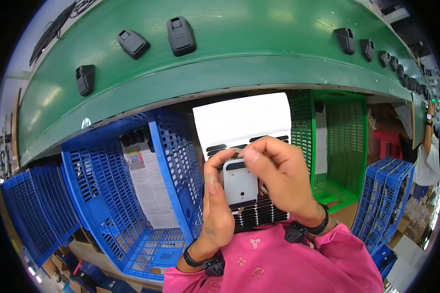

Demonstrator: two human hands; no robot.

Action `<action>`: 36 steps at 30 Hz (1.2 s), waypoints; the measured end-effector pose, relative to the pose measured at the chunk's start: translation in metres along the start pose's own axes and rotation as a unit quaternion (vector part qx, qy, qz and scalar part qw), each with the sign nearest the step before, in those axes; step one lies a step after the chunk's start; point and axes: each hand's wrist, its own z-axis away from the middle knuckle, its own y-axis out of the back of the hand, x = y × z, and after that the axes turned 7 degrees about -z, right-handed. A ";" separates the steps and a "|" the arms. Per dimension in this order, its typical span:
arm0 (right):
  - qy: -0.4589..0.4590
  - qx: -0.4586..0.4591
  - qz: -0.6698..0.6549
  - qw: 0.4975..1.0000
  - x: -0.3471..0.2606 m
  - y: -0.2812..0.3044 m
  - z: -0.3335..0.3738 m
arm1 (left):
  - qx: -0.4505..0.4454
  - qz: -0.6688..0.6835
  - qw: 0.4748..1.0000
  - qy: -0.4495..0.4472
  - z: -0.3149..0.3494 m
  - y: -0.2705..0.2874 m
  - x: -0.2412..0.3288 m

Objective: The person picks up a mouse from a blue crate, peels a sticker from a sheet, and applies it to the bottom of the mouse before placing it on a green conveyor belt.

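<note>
My left hand is closed round the left side of a small white-faced device with rounded corners and dark bands at its top and bottom. The thumb and index finger of my right hand are pinched together at the device's top right corner. What lies between them is too small to make out. Both index fingers come close together above the top edge. Beneath my hands, a white sheet carries rows of black strips, partly covered by my hands and the device.
A blue crate with newsprint and dark parts stands on the left, a green crate on the right. Beyond runs a green bench bearing several black devices. Another blue crate and a person's arm are at far right.
</note>
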 end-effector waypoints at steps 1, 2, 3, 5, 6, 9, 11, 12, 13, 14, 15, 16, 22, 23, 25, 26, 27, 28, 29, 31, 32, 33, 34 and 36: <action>-0.065 0.007 -0.062 0.996 -0.007 -0.001 -0.001 | -0.016 0.033 0.999 0.023 0.001 0.005 0.002; -0.079 -0.018 -0.041 0.996 -0.012 -0.004 -0.002 | -0.026 0.065 0.996 0.045 0.003 0.010 0.004; -0.093 -0.045 -0.019 0.995 -0.016 -0.006 -0.003 | -0.010 0.067 0.997 0.040 0.004 0.014 0.006; -0.070 -0.093 0.052 0.992 -0.006 -0.009 -0.005 | -0.020 -0.069 0.997 0.007 0.007 0.022 0.012; -0.045 -0.126 0.116 0.984 -0.001 -0.013 -0.008 | -0.027 -0.052 0.998 0.019 0.010 0.023 0.014; -0.137 -0.083 -0.134 0.978 0.005 -0.017 -0.013 | -0.053 -0.117 0.984 -0.123 0.022 0.042 0.011; -0.163 -0.087 -0.220 0.958 0.003 -0.030 -0.016 | 0.009 -0.220 0.953 -0.209 0.022 0.053 0.006; -0.180 -0.092 -0.212 0.956 0.004 -0.037 -0.016 | 0.010 -0.229 0.944 -0.236 0.022 0.062 -0.005; -0.212 -0.111 -0.232 0.943 0.013 -0.041 -0.017 | 0.010 -0.238 0.935 -0.263 0.022 0.070 -0.013; -0.229 -0.110 -0.227 0.940 0.014 -0.049 -0.014 | 0.033 -0.264 0.924 -0.276 0.019 0.076 -0.007; -0.245 -0.108 -0.223 0.937 0.013 -0.060 -0.014 | 0.054 -0.270 0.908 -0.317 0.012 0.082 -0.003; -0.288 -0.091 -0.230 0.925 0.004 -0.070 -0.014 | 0.047 -0.267 0.914 -0.301 0.010 0.090 -0.001; 0.010 0.013 0.069 0.998 -0.005 -0.024 -0.028 | 0.302 -0.198 0.931 -0.055 -0.034 0.218 -0.043; 0.038 0.061 0.056 0.996 -0.006 -0.005 -0.032 | 0.305 -0.174 0.936 -0.036 -0.043 0.260 -0.076; 0.034 0.112 0.003 0.993 -0.009 0.037 -0.036 | 0.313 -0.200 0.929 0.007 -0.046 0.334 -0.162; 0.036 0.114 0.007 0.993 -0.005 0.060 -0.036 | 0.312 -0.249 0.916 0.028 -0.052 0.357 -0.195; 0.016 0.137 0.024 0.990 -0.002 0.080 -0.034 | 0.310 -0.247 0.918 0.025 -0.062 0.367 -0.221; -0.026 0.168 -0.011 0.985 0.003 0.100 -0.030 | 0.322 -0.389 0.862 0.045 -0.069 0.372 -0.244; -0.071 0.200 -0.044 0.976 0.006 0.114 -0.025 | 0.325 -0.522 0.786 0.065 -0.075 0.373 -0.263; -0.111 0.250 -0.101 0.956 0.009 0.119 -0.025 | 0.314 -0.513 0.789 0.122 -0.089 0.374 -0.287; -0.150 0.293 -0.159 0.931 0.009 0.121 -0.025 | 0.307 -0.504 0.787 0.179 -0.096 0.373 -0.299; -0.151 0.299 -0.158 0.929 0.008 0.124 -0.029 | 0.301 -0.505 0.789 0.181 -0.099 0.374 -0.310; -0.117 0.306 -0.155 0.932 0.007 0.125 -0.037 | 0.323 -0.513 0.770 0.199 -0.101 0.376 -0.321; -0.051 0.267 -0.133 0.953 0.004 0.130 -0.048 | 0.350 -0.502 0.755 0.238 -0.112 0.377 -0.335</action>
